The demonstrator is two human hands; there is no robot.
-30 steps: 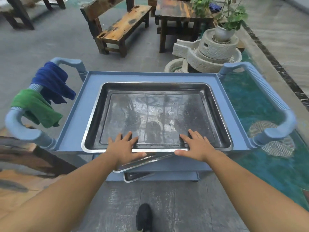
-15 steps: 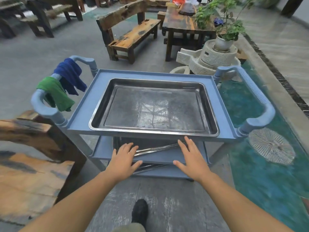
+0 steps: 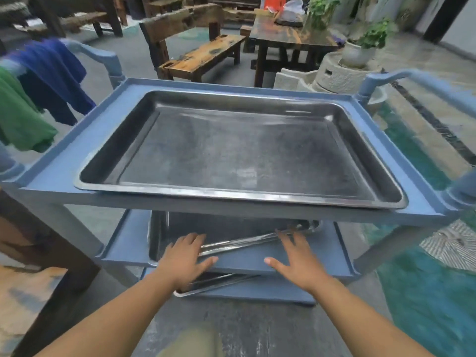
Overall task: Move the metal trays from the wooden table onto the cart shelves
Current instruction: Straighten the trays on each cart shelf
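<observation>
Two open hands are held low before the cart, nothing grasped: the left hand is spread at the near edge of the middle-shelf tray, whether touching cannot be told, and the right hand is just beside that tray's skewed rim. Below them, another tray is seen lying crooked on the bottom shelf. Above and further off, a large metal tray is seated on the cart's top shelf. Such pans are judged stiff, fairly light and slick, so they are best taken by the rolled rim on opposite sides. Cloths are hung over the far left handle.
</observation>
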